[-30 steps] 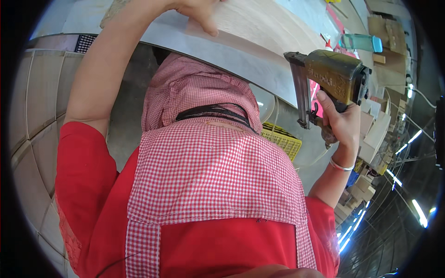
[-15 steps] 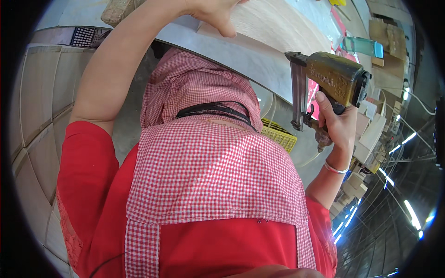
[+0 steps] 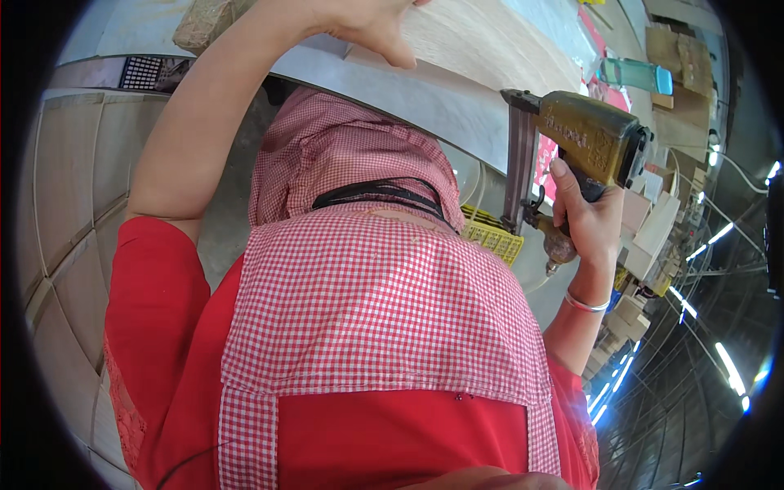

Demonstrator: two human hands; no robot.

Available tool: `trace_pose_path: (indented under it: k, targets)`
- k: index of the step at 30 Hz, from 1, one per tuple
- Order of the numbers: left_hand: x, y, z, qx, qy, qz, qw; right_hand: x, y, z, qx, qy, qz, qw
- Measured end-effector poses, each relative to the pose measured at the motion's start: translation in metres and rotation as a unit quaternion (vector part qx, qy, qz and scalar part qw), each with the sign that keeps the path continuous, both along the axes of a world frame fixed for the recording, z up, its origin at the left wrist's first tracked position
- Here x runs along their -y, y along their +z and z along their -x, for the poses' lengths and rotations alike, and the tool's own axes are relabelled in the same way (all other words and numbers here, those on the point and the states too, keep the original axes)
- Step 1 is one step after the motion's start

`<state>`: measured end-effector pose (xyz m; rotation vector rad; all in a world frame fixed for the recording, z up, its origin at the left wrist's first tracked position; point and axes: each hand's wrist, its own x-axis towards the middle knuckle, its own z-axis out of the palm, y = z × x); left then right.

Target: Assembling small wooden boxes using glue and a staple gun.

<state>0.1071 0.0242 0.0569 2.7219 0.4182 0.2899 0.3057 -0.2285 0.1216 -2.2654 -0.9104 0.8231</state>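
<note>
In my right hand (image 3: 590, 214) is a pneumatic nail gun (image 3: 590, 135) with a worn brass-coloured body, a long magazine and an air-hose fitting below. My fingers wrap its grip. Its dark nose points left and meets the right end of the near edge of a pale wooden board (image 3: 465, 45) on the workbench (image 3: 392, 90). At the top of the view, my left hand (image 3: 367, 24) lies against the board's left part, thumb stretched away from the fingers. Most of those fingers are cut off by the picture's edge.
A rough wooden block (image 3: 204, 24) sits left of my left forearm. Beyond the nail gun lies a teal translucent bottle (image 3: 637, 75). Below the bench stands a yellow plastic crate (image 3: 494, 241), near a thin hose. Stacked wooden panels (image 3: 73, 163) line the left side.
The nail gun and my right hand have shifted slightly left and tilted a little, the nose staying by the board's edge. My left hand has barely moved.
</note>
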Motion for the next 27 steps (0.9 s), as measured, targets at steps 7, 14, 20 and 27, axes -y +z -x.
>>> trace_pose_path:
  k: [7,14,20,27]
  targets:
    - [-0.01,0.004,0.004,-0.061,-0.026,0.053,0.996,-0.003,0.013,-0.001,0.004,0.043,-0.025,0.999]
    - [0.025,0.036,-0.017,-0.058,-0.034,0.122,0.99,-0.001,0.031,0.001,-0.022,0.127,-0.034,0.991]
    - [0.032,0.041,-0.026,0.003,-0.024,0.086,0.996,-0.004,0.036,-0.003,-0.006,0.189,-0.095,0.977]
    - [0.035,0.039,-0.035,0.007,-0.022,0.091,0.996,-0.005,0.038,-0.011,-0.016,0.133,0.015,0.991]
